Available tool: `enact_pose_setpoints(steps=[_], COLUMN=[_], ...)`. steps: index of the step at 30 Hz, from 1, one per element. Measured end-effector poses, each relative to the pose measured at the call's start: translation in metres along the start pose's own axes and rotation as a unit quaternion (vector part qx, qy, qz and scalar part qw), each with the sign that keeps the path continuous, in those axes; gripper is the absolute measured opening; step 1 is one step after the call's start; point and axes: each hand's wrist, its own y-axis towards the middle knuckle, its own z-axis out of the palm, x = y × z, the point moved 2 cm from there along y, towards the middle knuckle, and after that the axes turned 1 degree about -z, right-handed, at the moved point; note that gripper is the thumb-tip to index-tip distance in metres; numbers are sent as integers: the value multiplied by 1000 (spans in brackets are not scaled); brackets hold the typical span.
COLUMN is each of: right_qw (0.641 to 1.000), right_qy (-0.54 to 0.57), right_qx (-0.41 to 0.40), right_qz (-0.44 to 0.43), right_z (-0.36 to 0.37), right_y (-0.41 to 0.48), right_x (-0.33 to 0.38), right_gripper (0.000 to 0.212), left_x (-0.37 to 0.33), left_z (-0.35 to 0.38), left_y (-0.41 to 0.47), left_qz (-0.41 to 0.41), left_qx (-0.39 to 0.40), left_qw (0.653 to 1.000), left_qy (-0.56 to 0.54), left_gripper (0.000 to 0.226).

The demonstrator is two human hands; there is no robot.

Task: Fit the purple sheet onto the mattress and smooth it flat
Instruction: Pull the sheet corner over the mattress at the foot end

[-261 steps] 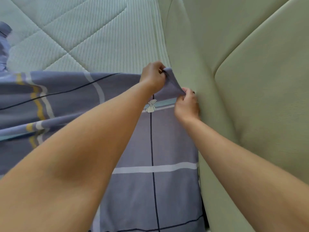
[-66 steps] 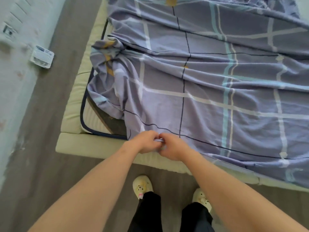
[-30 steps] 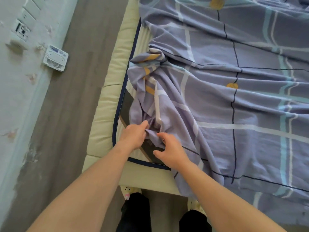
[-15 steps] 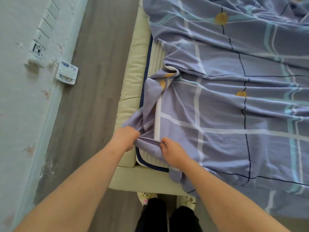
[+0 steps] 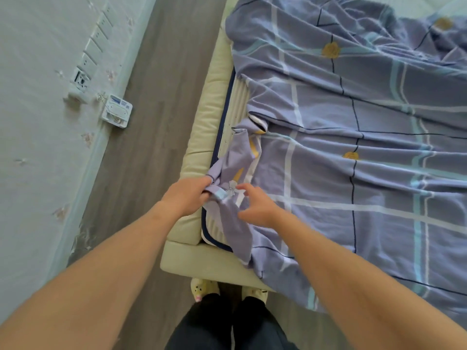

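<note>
**Bedroom, bed edge and a bunched sheet corner**

Grey wood floor [image 5: 149, 102] runs down the left of the frame beside a pale wall [image 5: 32, 147]. The purple sheet [image 5: 353, 188], checked with white, teal and dark lines, spreads wrinkled across the centre and right. Its near edge spills over the foot of the bed at lower right.

A cream padded bed frame [image 5: 209, 114] borders it on the left and along the bottom. Between frame and sheet a strip of the mattress [image 5: 238, 99] shows bare, ribbed and trimmed with navy piping, and its near corner is uncovered too.

At centre frame the left hand [image 5: 188, 195] clenches a bunched corner of the sheet just above that mattress corner. The right hand [image 5: 255, 205] is blurred, its fingers loose and spread over the fold beside it, gripping nothing.

Yellow slippers [image 5: 202, 289] stand at the bed's foot, bottom centre. A small white box [image 5: 117, 114] lies on the floor against the wall at upper left.
</note>
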Motion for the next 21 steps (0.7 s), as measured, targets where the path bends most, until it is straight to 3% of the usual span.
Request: enact_pose_setpoints(steps=[2,6,8,11,13,14,17,19,21], right_qw=[998,998,999,995,991,989,986,985,984], right_qy=[32,2,-31,-75,-108,-115,-99,-68,-4], right_qx=[-1,-40,-22,40,45,37,37,13,-35], right_qz=[-52,-50,-4,45,68,83,132,155,173], right_z=[-5,-9,-8,0,5,6,29,46,62], right_y=[4,13,15,22,26,28,30,32,37], right_x=[30,60,66,77,85,90,105,115,125], right_gripper=[70,32,22,11,22,28,26,15,17], left_x=[-13,-28,-22,-1,20,30,58,69,74], left_z=[-15,-39,-51,-58,-66,-71,-88,-89,-92], left_y=[8,26,32,45,51,56,60,62,65], left_qz=[36,98,112,103,52,65,187,221,241], left_qx=[21,61,118,247,270,259,218,246,277], left_qw=[999,993,986,943,929,926,913,913,908], left_qy=[-28,-40,22,196,246,266,288,239,199], left_gripper=[18,13,25,19,28,28,22,20,18])
